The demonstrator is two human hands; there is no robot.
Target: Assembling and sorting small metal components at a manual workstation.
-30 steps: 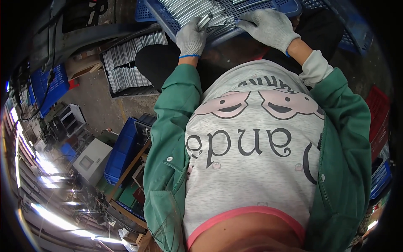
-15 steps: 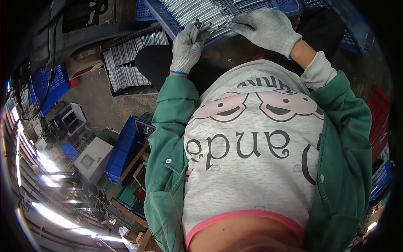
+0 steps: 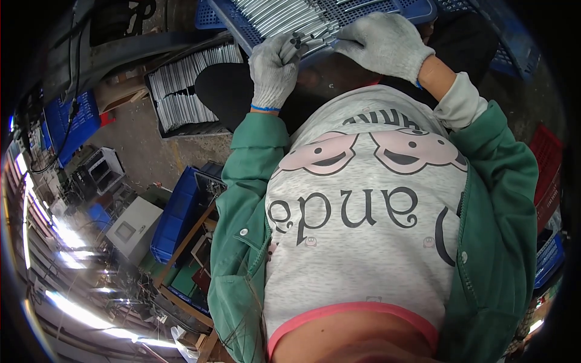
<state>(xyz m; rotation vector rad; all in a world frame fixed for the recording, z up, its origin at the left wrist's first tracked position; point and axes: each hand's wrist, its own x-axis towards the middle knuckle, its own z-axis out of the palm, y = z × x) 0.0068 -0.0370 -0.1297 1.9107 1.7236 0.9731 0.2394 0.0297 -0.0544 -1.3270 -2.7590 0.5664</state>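
Both my hands wear light grey knit gloves at the near edge of a blue perforated crate point(image 3: 239, 37). Inside the crate lie many thin silvery metal tubes point(image 3: 272, 13), side by side. My left hand point(image 3: 273, 69) is closed round a small bundle of metal tubes point(image 3: 295, 43), whose open ends stick up past the fingers. To its right, my right hand point(image 3: 387, 48) is closed in a pinch, thumb and fingers together near the ends of the tubes. What sits between those right fingertips is hidden.
A dark bin point(image 3: 163, 121) packed with similar tubes stands on the floor to the left. Farther left are a blue crate point(image 3: 78, 127), another blue bin point(image 3: 175, 224) and a white box-shaped machine point(image 3: 134, 227). Red boxes point(image 3: 546, 175) stand at the right.
My left hand has shifted slightly right with its tubes, and the bundle's ends now tilt more to the right. The right hand has stayed almost in place.
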